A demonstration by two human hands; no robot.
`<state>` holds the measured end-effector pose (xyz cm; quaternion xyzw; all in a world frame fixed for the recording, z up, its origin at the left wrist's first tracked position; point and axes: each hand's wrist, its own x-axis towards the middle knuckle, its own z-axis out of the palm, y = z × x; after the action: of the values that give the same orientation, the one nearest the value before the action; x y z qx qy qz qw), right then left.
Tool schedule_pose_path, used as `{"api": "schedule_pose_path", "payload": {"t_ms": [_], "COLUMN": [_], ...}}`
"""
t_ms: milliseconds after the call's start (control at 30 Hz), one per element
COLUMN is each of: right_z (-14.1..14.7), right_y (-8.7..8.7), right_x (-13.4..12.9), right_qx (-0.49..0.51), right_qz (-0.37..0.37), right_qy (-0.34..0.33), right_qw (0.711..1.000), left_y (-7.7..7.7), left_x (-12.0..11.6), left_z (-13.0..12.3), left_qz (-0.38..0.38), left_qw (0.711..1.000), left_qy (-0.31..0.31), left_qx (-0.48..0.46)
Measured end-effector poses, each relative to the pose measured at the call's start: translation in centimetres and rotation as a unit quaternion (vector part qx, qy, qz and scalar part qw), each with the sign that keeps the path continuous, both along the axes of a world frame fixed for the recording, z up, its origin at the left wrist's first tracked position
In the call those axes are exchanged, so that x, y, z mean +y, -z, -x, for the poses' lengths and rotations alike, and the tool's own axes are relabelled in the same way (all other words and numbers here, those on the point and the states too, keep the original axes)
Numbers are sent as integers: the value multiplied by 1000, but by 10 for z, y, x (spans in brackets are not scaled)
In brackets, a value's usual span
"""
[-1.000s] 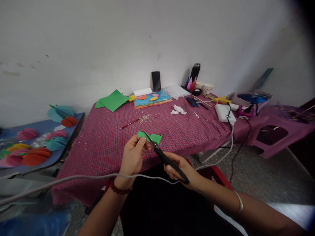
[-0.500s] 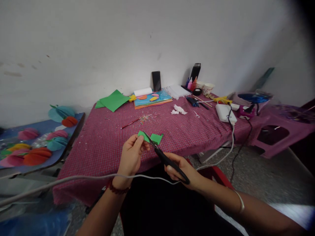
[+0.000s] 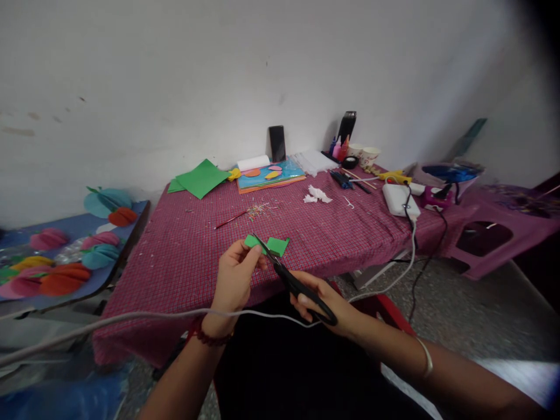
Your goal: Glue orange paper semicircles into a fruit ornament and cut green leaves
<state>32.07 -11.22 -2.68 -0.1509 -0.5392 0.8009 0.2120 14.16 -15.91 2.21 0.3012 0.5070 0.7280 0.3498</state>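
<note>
Between the thumb and fingers of my left hand is a small piece of green paper. My right hand grips the black handles of a pair of scissors. Their blades point up and left, lying across the green paper by my left fingertips. Right of the blades shows another green part; whether it is joined to the held piece I cannot tell. Both hands are over the near edge of a table with a red checked cloth.
Green sheets, a propped phone and a thin red stick are on the table. Crumpled tissue lies farther right, near a white power bank-like box. A white cable crosses over my wrists. Paper fruit shapes lie left.
Both hands, the scissors and the green paper keep nearly the same place. The whole view has shifted very slightly.
</note>
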Motion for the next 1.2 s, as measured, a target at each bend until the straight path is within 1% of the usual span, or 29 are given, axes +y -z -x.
{"api": "schedule_pose_path", "payload": {"t_ms": [133,233,333,467,633,833,1200], "right_z": [-2,-3,-3,0,1,1,2], "right_y": [0,-1,2,5,3,3,1], "right_x": [1,1,0,-1,-2,-2,-2], "right_qx": [23,36,40,36,16,20,3], "right_qz": [7,17,6,-3,4,5,-3], "right_qy": [-22,-38,-32,-24,-8,4,6], "right_qw": [999,998,999,999,1000,1000,1000], "left_y": [-5,-6,-6,-4,1,4,5], "left_x": [0,0,0,1,3,5,7], "left_z": [-1,-1,-3,-7,-12,-18,-18], "left_qz": [14,8,-3,1,-3,-21,-35], "left_qw": [999,998,998,998,997,996,994], "left_qy": [19,17,4,-3,-5,-26,-47], "left_qx": [-46,-62,-66,-68,-71,-84,-97]}}
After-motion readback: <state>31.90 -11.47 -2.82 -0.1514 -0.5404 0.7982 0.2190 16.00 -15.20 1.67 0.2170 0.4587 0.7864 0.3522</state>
